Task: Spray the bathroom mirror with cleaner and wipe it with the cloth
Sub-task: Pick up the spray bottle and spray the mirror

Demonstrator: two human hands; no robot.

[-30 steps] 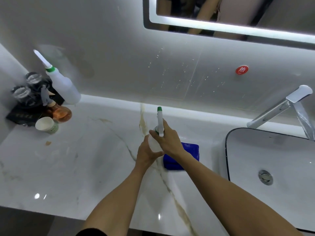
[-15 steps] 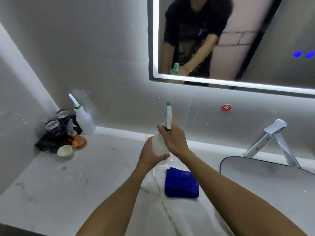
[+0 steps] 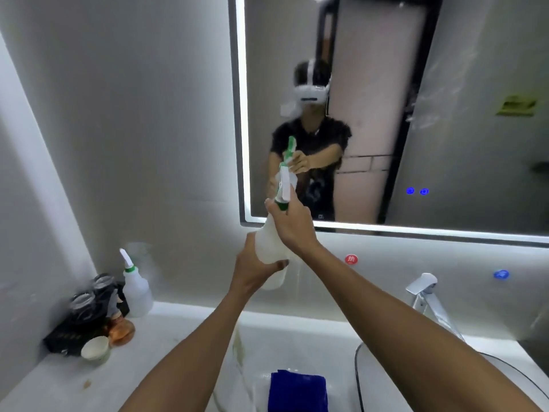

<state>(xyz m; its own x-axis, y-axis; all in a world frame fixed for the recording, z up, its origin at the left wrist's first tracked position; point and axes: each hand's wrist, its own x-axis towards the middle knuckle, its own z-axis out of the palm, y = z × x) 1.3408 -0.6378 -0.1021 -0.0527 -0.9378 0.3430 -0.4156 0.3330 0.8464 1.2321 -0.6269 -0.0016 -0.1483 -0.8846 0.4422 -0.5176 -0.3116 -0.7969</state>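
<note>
Mirror [image 3: 445, 114] cleaning is judged to be at the spraying step, no wipe yet begun. A spray bottle [image 3: 271, 248] is held at frame centre, below the mirror's lower left corner. Its body is grasped from beneath by the left hand [image 3: 252, 269]; its neck is gripped by the right hand [image 3: 292, 224]. Its long axis is near upright, nozzle tilted toward the glass. Next, a trigger squeeze is called for. A blue cloth [image 3: 297, 391] lies untouched at bottom centre.

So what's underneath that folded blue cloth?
The folded blue cloth lies on the white marble counter. Whatever the cloth covers, and its lower edge, is out of sight.
</note>
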